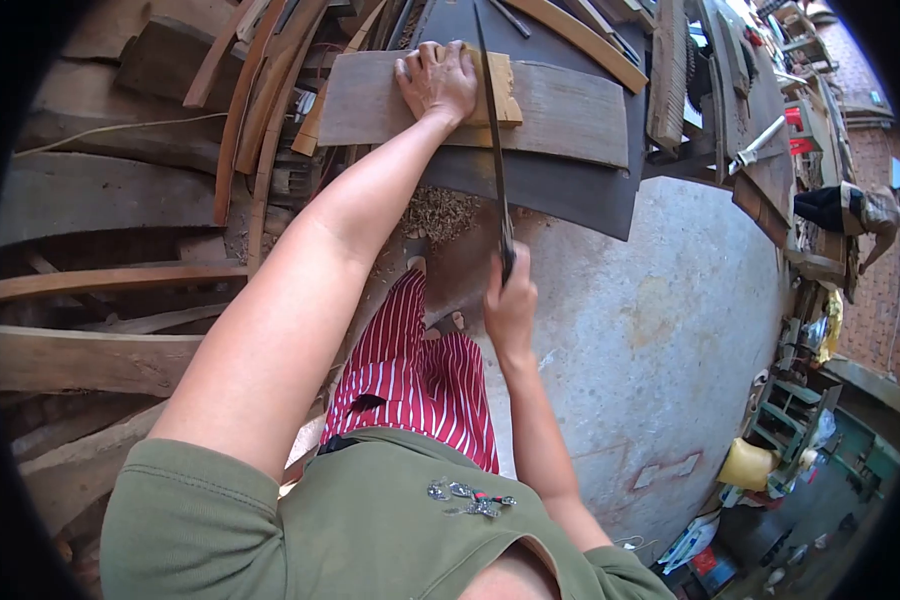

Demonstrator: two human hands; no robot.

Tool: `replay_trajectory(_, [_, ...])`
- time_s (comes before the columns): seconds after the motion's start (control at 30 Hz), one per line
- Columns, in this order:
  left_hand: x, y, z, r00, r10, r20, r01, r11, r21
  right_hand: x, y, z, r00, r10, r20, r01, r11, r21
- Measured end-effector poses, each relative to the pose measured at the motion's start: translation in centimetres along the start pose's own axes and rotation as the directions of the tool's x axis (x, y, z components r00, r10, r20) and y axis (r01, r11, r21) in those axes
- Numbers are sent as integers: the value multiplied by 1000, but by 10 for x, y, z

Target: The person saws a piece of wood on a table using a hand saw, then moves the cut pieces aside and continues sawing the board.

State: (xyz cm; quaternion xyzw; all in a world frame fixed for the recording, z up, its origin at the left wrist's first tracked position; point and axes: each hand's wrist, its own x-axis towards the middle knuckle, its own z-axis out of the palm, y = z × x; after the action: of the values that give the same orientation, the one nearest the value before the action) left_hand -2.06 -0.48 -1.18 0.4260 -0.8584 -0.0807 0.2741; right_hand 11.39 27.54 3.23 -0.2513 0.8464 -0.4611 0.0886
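Observation:
My left hand (437,82) lies pressed on a small yellowish wood piece (502,90), its fingers spread toward the far edge. Beneath that piece is a wide grey-brown board (572,112), lying across a dark bench top (560,190). My right hand (511,298) is closed round the dark handle of a long saw (497,150). The narrow blade points away from me and crosses the small wood piece just right of my left hand. Where the teeth meet the wood is too small to make out.
Curved wooden pieces (260,110) and large planks (100,360) crowd the left side. Shavings (438,213) lie below the bench edge. At the far right another person (850,210) stands near stacked wood. A yellow container (747,464) sits at the lower right.

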Motion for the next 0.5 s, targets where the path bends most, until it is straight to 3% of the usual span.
replay_trajectory(0.13, [-4, -1, -8, 999, 0, 33, 0, 1000, 11, -49, -6, -26, 993, 106, 57, -105, 994, -20])
replay_trajectory(0.33, [-3, 2, -11, 999, -6, 46, 5, 1000, 15, 52, -7, 17, 1000, 8, 18, -6, 997, -80])
replay_trajectory(0.5, [-3, 1, -6, 1000, 9, 26, -10, 1000, 11, 25, -5, 5, 1000, 4, 17, -3, 999, -43])
